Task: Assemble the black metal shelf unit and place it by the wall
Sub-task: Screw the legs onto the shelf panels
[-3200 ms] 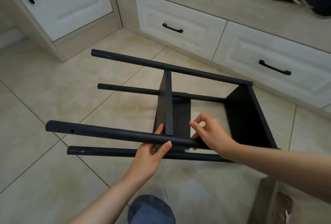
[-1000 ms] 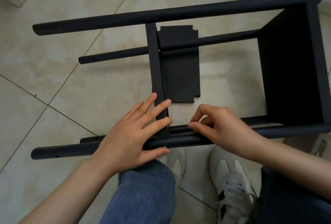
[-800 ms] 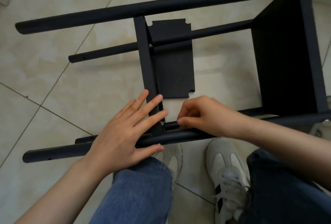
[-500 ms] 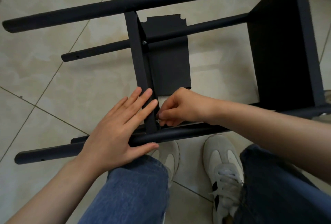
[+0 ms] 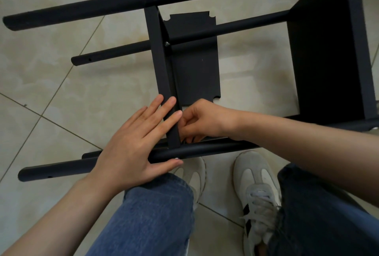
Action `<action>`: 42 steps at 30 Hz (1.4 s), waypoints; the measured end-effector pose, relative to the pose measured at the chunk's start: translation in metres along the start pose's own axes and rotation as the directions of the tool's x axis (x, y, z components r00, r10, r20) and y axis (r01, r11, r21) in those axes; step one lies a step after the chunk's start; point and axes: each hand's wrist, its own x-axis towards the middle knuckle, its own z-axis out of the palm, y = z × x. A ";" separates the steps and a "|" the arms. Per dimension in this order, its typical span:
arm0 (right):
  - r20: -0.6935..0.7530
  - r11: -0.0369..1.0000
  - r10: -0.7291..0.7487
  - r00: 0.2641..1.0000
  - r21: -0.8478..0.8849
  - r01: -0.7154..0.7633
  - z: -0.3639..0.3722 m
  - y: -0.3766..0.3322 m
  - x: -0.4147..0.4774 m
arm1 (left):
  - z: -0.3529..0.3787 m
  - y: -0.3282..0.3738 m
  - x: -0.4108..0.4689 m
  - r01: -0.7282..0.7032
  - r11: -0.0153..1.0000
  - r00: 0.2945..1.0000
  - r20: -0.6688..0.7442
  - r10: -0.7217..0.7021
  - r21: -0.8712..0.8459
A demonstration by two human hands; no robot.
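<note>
While lying on its side on the tiled floor (image 5: 61,96), the black shelf unit (image 5: 328,50) is part-built: one end shelf fixed, middle shelf (image 5: 162,75) being fastened. Left hand (image 5: 133,145) presses flat, fingers spread; right hand (image 5: 201,120) pinches together, seemingly at a fastener. Standing it by the wall remains.

Left hand (image 5: 131,149) flat on shelf unit (image 5: 164,83); right hand (image 5: 202,120) perhaps pinching.
</note>
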 end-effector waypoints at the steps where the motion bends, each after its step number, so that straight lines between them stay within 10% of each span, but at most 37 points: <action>1: 0.001 1.000 -0.002 1.000 -0.006 0.002 0.000 0.000 0.001 | 0.000 0.000 0.000 -0.001 1.000 1.000 -0.002 0.001 -0.001; 42: 0.244 0.947 0.268 0.932 0.109 -0.301 -0.014 0.004 0.015 | 0.000 0.004 0.003 0.005 0.999 1.000 -0.005 -0.005 -0.034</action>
